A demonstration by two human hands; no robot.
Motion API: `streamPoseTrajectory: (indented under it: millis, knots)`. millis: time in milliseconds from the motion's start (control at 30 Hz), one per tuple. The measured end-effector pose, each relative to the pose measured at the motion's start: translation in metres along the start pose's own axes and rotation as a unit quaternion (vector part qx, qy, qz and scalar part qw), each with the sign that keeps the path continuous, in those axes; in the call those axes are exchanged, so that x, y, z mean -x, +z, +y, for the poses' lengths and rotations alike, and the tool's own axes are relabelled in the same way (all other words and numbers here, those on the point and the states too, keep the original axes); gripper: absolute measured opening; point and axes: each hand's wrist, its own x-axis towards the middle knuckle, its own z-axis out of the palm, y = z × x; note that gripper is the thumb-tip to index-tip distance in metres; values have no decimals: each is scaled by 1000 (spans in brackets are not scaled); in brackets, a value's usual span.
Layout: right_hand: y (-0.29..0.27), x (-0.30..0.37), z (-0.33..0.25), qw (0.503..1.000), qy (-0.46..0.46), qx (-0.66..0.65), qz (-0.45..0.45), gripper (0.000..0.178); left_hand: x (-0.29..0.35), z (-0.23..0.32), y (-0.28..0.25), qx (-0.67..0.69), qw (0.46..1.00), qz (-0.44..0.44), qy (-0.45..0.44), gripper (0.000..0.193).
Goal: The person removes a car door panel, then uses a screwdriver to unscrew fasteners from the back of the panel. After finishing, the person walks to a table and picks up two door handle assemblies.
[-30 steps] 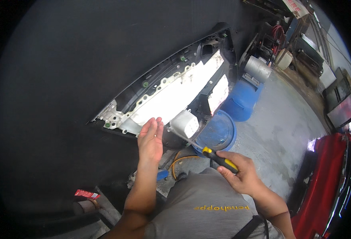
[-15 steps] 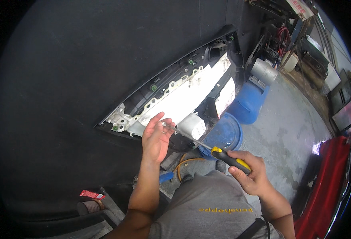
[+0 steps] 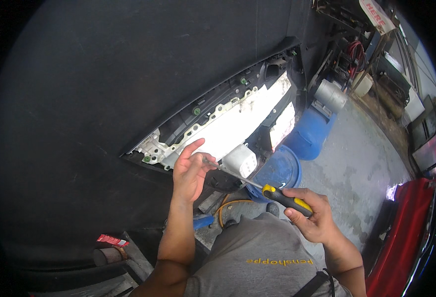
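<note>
In my right hand [image 3: 311, 210] I grip the black and yellow handle of a screwdriver [image 3: 288, 201]. Its long metal shaft slants up and left toward my left hand [image 3: 192, 171]. There the thumb and fingers pinch together at the tip, with the index finger raised. What the left fingertips hold is too small and covered to make out. Just beyond my hands lies a car door trim panel [image 3: 228, 116], its inner side up. It has a black edge, a large white sheet, green clips and a pale box-shaped part [image 3: 240, 161] near the screwdriver shaft.
The panel rests on a wide black surface [image 3: 79, 99]. A blue bucket [image 3: 280, 171] and a blue tank with a grey motor [image 3: 309, 131] stand to its right. A red car part [image 3: 401, 237] is at far right. An orange hose [image 3: 223, 213] lies near my feet.
My left hand has shifted slightly left and down, and its fingers have closed further over the small pale round piece at the screwdriver's tip. The right hand keeps its grip.
</note>
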Motion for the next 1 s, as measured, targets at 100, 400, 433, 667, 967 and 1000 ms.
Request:
streamPoseTrajectory:
  millis: [100, 400, 433, 667, 967, 1000]
  knots:
    - [1, -1, 2, 1000, -19, 16, 4, 34, -2, 3, -6, -38, 999, -8, 2, 46]
    - [13, -10, -1, 931, -201, 306, -11, 36, 9, -10, 2, 60, 993, 104, -6, 31]
    - [17, -10, -1, 921, -214, 324, -11, 36, 11, -13, 1, 74, 990, 121, -4, 28]
    - [52, -8, 16, 984, -133, 110, 45, 43, 10, -20, -9, 171, 974, 147, 19, 20]
    - [62, -28, -9, 948, -180, 261, 34, 42, -5, -23, -3, 275, 931, 240, -31, 26]
    - [63, -29, -10, 946, -180, 266, 34, 42, -5, -20, 0, 272, 931, 240, -29, 26]
